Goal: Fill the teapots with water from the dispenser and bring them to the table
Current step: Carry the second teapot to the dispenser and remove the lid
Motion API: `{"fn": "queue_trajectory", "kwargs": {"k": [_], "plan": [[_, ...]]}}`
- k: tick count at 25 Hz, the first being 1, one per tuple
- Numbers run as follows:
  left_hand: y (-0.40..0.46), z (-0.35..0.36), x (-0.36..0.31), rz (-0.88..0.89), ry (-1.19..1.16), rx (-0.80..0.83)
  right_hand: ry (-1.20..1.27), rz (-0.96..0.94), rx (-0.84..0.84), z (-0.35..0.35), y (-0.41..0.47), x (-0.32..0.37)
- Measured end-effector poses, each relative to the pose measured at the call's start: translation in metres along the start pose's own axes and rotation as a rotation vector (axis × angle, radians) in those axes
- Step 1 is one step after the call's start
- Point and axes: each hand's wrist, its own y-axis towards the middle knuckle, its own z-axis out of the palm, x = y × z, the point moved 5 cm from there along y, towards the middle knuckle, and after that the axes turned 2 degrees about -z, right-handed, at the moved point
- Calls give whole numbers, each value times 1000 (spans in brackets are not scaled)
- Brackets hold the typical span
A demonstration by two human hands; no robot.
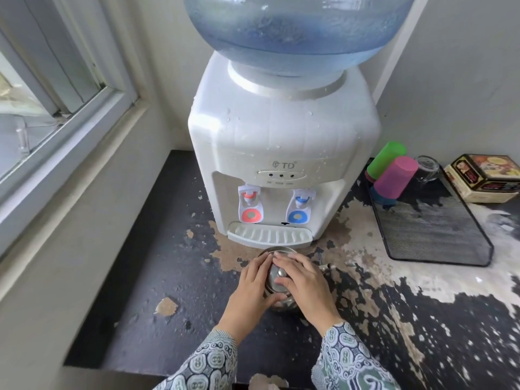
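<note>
Head view: your left hand [253,280] and right hand [302,281] both cup the steel teapot [277,273], which sits on the counter [174,277] just in front of the dispenser [278,153] drip tray. Keep the lid seated under your right fingers [284,258], lift level, and steer clear of the mesh tray [433,229].

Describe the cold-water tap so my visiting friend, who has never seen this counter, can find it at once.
Find the white countertop water dispenser with the big blue bottle on top. Low on its front, above the ribbed white drip tray, sit two taps side by side. The cold one is the blue-marked tap on the right as you face it; its neighbour, the red-marked tap, is on the left.
</note>
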Motion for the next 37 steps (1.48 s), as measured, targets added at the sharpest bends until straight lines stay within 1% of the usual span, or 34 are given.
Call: {"fn": "queue_trajectory", "kwargs": {"k": [3, 8, 10, 12, 16, 18, 20, 21, 22, 23, 25, 27, 28, 29, 30, 32, 37], "plan": [[1, 0, -1, 15, 37, 7, -39, 19, -41, -2, -1, 5], [3, 1, 0, 13, 42, -14, -36, 59, -40, -2, -3, 10], [4, 3, 2, -5, 21, -31, 5, 133, -22, -3, -1, 9], [5, 4, 3, -27, -7, -48, 69, 210, 36, -2, 2, 5], [7, 2, 4, -78, -106, -63, 79, 287, 169, 1, 3, -1], [9, 1, 4, -104, -135, -62, 133, 352, 257, 3, 7, -8], [11, 0, 4, -131, -150, -53, 318, 403, 336, 3, 13, -11], [11, -1, 3, -142, -154, -42, 438, 406, 344, -1, 16, -11], [11, 0, 3, -155, -151, -32, 531, 403, 317, -10, 18, -13], [11, 0, 4, -170, -141, -22, 581, 405, 244, -21, 19, -17], [11, -1, 3, -203, -135, -5, 608, 463, -15, -49, 13, -39], [12, 0, 2, -225, -156, -3, 590, 568, -270, -67, -7, -77], [12, 1, 2, -235, -164, -3, 576, 632, -332, -70, -18, -95], [12, 2, 1, -238, -171, -6, 552, 698, -346, -66, -28, -112], [12, 2, 1, -238, -177, -7, 515, 745, -314, -59, -35, -124], [12, 3, 1, -248, -181, 0, 457, 784, -192, -42, -44, -137], [8, 5, 4, -202, -189, 21, 227, 750, 11, -20, -45, -142]]}}
